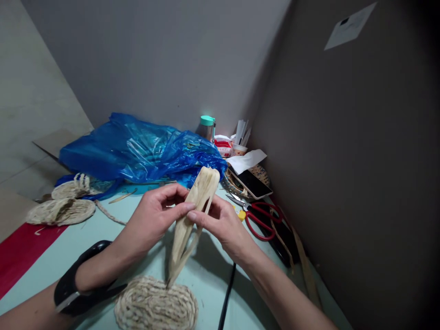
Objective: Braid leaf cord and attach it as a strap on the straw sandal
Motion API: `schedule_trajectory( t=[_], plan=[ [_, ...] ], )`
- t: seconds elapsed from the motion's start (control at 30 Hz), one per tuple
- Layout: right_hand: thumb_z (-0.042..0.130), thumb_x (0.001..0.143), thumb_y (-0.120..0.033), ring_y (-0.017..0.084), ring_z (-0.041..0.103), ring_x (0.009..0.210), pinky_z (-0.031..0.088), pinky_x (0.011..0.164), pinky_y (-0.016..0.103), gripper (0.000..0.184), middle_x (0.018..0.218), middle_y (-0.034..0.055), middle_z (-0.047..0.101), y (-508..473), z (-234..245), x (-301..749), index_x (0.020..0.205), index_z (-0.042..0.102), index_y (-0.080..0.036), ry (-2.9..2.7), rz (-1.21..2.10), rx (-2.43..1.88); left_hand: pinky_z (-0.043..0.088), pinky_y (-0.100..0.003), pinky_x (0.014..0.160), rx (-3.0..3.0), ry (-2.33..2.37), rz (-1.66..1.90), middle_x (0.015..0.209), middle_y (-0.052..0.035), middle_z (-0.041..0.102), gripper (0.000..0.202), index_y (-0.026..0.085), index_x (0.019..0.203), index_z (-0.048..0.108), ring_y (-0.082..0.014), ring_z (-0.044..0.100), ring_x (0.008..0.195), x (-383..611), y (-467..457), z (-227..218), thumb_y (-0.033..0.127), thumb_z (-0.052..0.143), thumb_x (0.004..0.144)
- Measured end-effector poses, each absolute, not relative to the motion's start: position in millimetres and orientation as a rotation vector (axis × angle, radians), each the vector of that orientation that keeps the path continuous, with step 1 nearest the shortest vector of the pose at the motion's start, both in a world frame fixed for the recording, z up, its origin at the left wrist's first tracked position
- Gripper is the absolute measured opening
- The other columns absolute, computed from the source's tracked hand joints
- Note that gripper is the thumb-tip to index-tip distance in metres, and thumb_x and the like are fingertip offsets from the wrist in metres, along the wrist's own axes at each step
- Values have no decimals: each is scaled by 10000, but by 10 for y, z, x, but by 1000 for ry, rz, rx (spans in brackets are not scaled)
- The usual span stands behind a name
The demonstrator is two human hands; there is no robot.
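Observation:
Both my hands pinch a bundle of pale dried husk strips [202, 190] that stands upright over the table. My left hand [154, 217] grips the strips from the left, thumb and forefinger closed on them. My right hand [222, 222] pinches the same strips from the right. The strips run down into a flat oval woven mat [156, 305] lying at the near edge of the light green table [103, 229]. A black band [74, 286] sits on my left wrist.
A crumpled blue plastic bag [144, 151] lies behind the hands. Two more woven ovals [62, 211] rest at the left, by a red strip. Red-handled scissors [263, 220], a phone [254, 183], a teal-capped bottle [206, 127] and a paper cup crowd the right wall. A black cable [227, 298] crosses near me.

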State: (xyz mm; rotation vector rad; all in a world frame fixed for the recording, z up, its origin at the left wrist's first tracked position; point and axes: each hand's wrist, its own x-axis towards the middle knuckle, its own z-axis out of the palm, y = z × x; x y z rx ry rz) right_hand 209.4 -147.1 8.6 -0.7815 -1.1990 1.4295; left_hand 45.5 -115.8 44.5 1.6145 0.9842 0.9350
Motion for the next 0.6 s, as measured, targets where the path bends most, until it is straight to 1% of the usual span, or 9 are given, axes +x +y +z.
schedule_trajectory(
  t=[0.13,0.27,0.47,0.6],
  plan=[
    [767,784,-370,179,645,877,493,804,291,306,927,22,733,-1463,99,2124,1030,746,-189,-1227,1379,-827,450,-258,759,1538,911,845,839,27,699,101,219,840,703,-156,606,820,425,-1112,398,317,703,812],
    [770,774,-396,197,658,879,495,806,311,311,913,25,745,-1452,94,2137,1011,761,-194,-1206,1364,-869,438,-267,754,1548,920,798,859,18,681,136,213,892,693,-157,590,824,404,-1087,404,326,703,816],
    [763,745,-343,213,664,867,498,801,325,296,920,54,754,-1428,34,2080,973,757,-154,-1175,1311,-962,449,-273,749,1625,950,797,838,17,663,120,198,835,659,-160,592,806,420,-1068,400,283,717,775],
    [778,725,-353,204,648,822,481,763,311,282,880,45,744,-1420,3,2074,928,762,-159,-1200,1300,-998,450,-272,710,1655,936,786,805,27,640,136,199,807,641,-155,573,760,435,-1039,356,270,741,749]
  ],
)
